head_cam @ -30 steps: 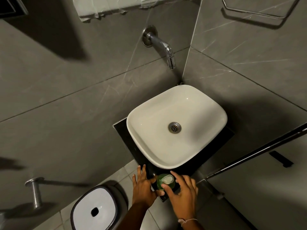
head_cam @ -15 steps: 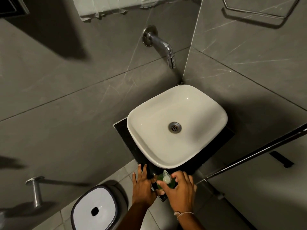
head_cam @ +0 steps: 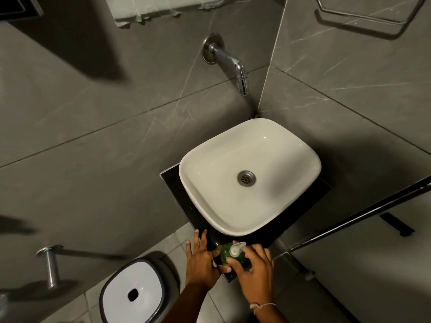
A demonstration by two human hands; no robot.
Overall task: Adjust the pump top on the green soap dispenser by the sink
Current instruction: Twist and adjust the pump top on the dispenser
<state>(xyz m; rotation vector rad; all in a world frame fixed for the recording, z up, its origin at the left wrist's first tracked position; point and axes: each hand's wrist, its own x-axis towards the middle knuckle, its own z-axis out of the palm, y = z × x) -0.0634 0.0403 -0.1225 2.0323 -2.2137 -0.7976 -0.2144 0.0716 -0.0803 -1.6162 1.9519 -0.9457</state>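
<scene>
A: While the green soap dispenser (head_cam: 233,255) stands on the black counter (head_cam: 177,194) just in front of the white basin (head_cam: 210,164), both hands are on it.

B: Grip?

A: Left hand (head_cam: 201,262) flat beside it, fingers spread, thumb touching the bottle. Right hand (head_cam: 255,269) cupped around the bottle, thumb on its near side. Pale pump top (head_cam: 236,248) has its nozzle pointing toward the basin.

B: Surroundings?

A: Chrome tap (head_cam: 229,64) on the grey wall; white-lidded bin (head_cam: 133,292) on the floor tiles.
</scene>
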